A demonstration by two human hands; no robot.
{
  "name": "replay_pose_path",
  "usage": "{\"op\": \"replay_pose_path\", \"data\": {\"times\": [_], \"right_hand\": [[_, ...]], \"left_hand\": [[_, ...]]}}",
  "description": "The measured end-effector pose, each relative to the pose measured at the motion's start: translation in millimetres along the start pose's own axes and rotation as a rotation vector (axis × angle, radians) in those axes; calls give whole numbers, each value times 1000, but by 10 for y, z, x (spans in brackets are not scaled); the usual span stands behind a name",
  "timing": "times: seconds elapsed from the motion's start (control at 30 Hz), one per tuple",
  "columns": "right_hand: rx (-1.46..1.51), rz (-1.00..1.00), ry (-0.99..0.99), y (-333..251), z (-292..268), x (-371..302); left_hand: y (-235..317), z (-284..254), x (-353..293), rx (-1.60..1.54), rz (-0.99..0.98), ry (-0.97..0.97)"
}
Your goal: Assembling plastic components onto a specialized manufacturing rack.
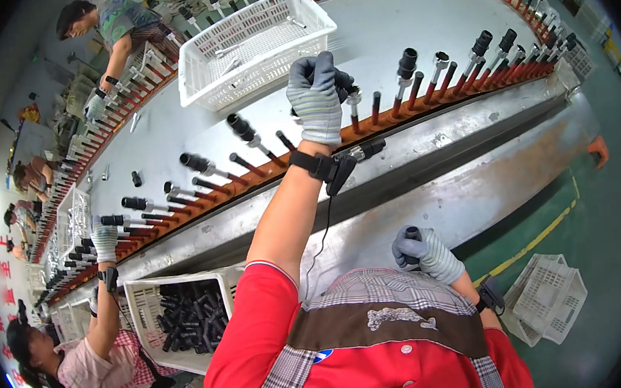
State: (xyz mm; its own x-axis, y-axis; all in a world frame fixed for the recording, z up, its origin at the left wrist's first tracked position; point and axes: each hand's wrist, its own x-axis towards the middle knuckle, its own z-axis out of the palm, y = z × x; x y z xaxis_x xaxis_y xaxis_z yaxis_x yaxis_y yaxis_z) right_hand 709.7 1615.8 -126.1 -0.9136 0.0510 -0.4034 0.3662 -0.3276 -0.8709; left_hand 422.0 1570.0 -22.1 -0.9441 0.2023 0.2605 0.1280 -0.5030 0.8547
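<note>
My left hand, in a grey-striped glove, reaches over the row of pegs with its fingers curled round a black plastic sleeve. Most of that sleeve is hidden by the glove, and I cannot tell whether it sits on a peg. Close to my apron, my right hand is closed on another black sleeve, whose end pokes out above the fingers. Beside my left hand stand red pegs, some bearing metal fittings topped with black sleeves, such as one tall sleeve.
A white basket with a few metal fittings stands on the grey tabletop beyond the pegs. At my left, a white crate holds many black sleeves. Co-workers reach toward the peg line on the left. White baskets lie on the floor at right.
</note>
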Motion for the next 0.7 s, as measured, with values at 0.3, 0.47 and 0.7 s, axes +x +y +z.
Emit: {"op": "replay_pose_path", "data": {"times": [0.3,0.47,0.7], "right_hand": [[129,63,44,-24,-1099,361],[97,104,5,-194,-1388,820],[-186,103,-105,-324,-1338,1121]], "left_hand": [[-656,22,125,225,55,51],[-926,-92,135,349,249,120],[-1172,-613,272,710,558,88]]}}
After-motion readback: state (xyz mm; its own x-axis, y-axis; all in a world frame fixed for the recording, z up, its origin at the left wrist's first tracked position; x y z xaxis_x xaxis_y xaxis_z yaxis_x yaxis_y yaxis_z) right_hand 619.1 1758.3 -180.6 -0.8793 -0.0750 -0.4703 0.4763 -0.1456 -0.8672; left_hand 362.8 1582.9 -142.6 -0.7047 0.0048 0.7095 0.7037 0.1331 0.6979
